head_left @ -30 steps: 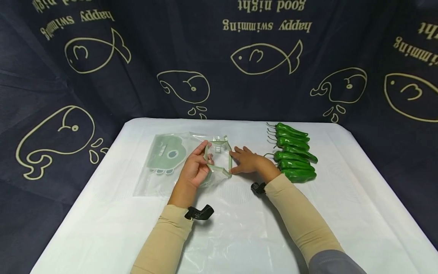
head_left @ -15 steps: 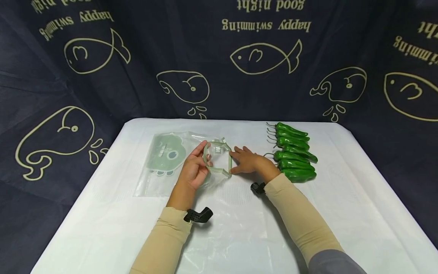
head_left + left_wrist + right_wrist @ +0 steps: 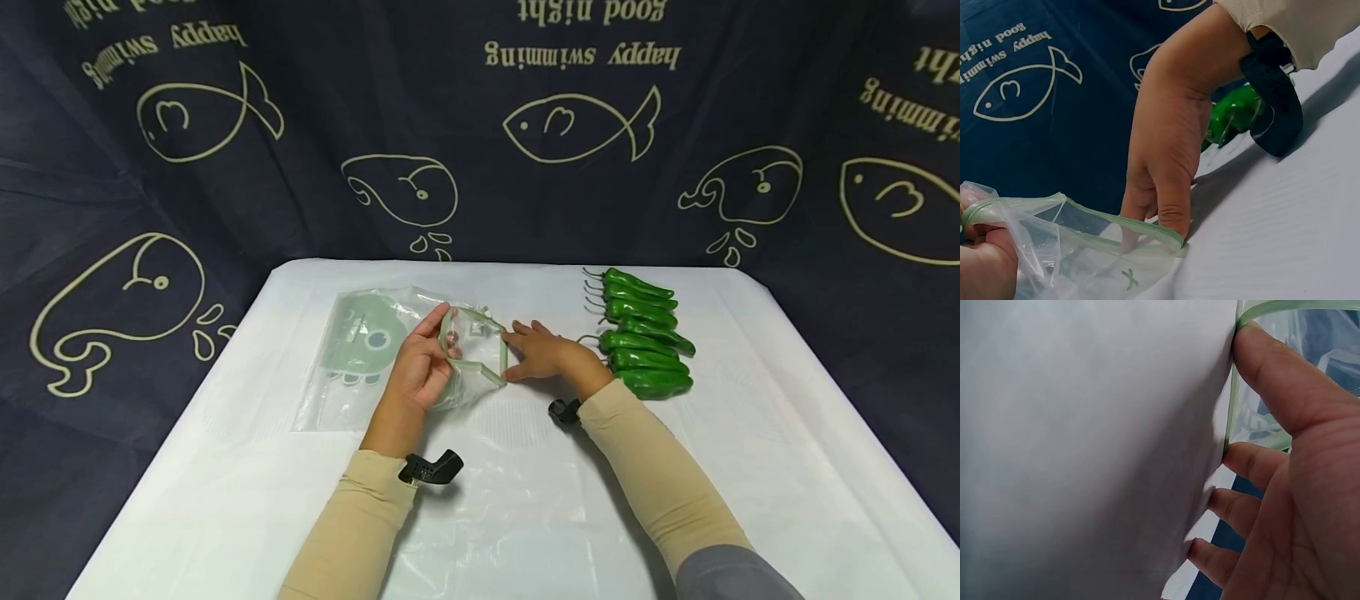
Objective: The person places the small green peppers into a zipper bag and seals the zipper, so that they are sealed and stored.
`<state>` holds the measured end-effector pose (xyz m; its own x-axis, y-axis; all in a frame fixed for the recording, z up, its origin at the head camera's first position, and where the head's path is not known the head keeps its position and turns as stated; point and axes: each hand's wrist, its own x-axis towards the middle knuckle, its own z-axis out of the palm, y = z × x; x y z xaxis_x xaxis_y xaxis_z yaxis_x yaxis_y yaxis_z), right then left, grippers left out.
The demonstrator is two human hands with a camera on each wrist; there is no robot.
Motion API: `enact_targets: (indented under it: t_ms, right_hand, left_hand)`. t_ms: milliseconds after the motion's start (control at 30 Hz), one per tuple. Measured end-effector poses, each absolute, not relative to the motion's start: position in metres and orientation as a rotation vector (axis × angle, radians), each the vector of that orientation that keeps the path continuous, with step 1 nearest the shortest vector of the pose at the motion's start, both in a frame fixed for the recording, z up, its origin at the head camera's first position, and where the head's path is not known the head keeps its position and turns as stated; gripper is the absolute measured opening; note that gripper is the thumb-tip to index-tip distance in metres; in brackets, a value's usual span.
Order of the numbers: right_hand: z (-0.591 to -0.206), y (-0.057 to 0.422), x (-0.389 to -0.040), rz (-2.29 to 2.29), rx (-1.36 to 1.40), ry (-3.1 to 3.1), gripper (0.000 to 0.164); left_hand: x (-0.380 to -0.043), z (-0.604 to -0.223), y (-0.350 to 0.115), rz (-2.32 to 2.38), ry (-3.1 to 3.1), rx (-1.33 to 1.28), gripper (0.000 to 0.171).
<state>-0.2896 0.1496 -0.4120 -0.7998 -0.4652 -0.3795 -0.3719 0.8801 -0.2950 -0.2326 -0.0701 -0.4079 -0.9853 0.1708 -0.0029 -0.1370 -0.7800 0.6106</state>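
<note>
A clear zip-lock bag (image 3: pixel 306 408) with a green cartoon creature printed on it lies on the table, its green-edged mouth spread wide towards the right. My left hand (image 3: pixel 420 367) pinches the raised left side of that mouth; in the left wrist view the hand (image 3: pixel 988 265) appears at the lower left with the rim between its fingers. My right hand (image 3: pixel 543 354) presses the mouth's right edge down at the table. In the right wrist view, the thumb and fingers of this hand (image 3: pixel 1316 469) are spread, their tips at the green rim.
Several green peppers (image 3: pixel 648 337) lie in a column right of my right hand, stems pointing left. A white cloth covers the table (image 3: pixel 225 500). Behind it hangs a dark blue curtain (image 3: pixel 465 100) with fish and whale drawings.
My left hand has moved slightly left, drawing its side of the bag's mouth along and widening the opening. The right hand has stayed at the right edge.
</note>
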Motion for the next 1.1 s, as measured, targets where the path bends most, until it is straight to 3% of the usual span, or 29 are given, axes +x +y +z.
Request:
enact_targets:
  t_ms: [333, 1100]
  right_hand:
    - [-0.411, 0.148, -0.290, -0.317, -0.601, 2.606, 0.087]
    - [-0.384, 0.174, -0.262, -0.565, -0.786, 2.710, 0.078]
  left_hand:
    - [-0.227, -0.415, -0.062, 2.690, 1.220, 0.092, 0.086]
    - [-0.208, -0.419, -0.062, 2.615, 1.247, 0.026, 0.078]
